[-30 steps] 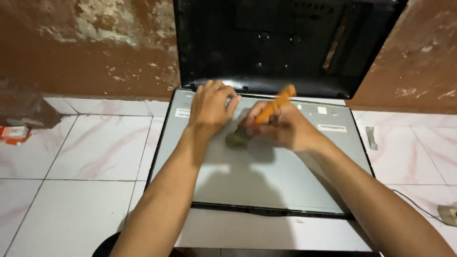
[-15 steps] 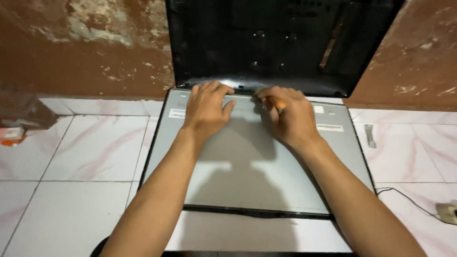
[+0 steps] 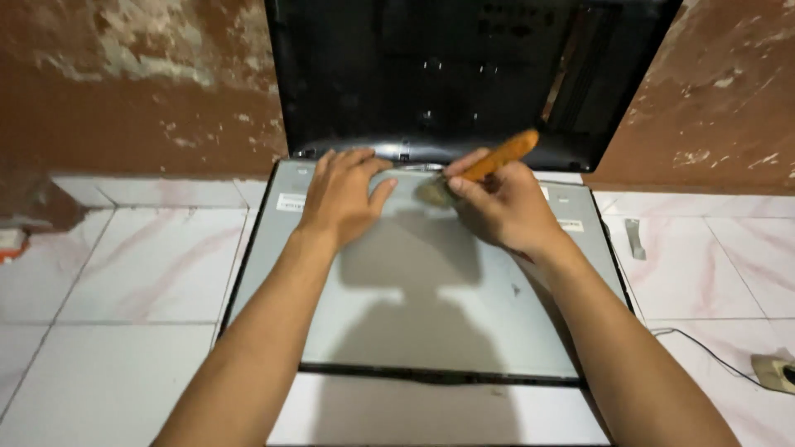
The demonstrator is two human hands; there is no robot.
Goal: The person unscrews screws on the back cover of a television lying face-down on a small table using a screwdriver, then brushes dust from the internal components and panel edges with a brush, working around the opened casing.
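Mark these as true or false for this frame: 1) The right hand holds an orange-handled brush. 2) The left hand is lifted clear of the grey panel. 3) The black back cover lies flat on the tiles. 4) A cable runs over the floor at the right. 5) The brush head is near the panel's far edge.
1) True: the right hand grips the orange-handled brush.
2) False: the left hand rests flat on the grey panel.
3) False: the black back cover stands leaning against the wall.
4) True: a thin cable crosses the tiled floor to a plug at the right edge.
5) True: the bristles sit by the far edge, between the two hands.
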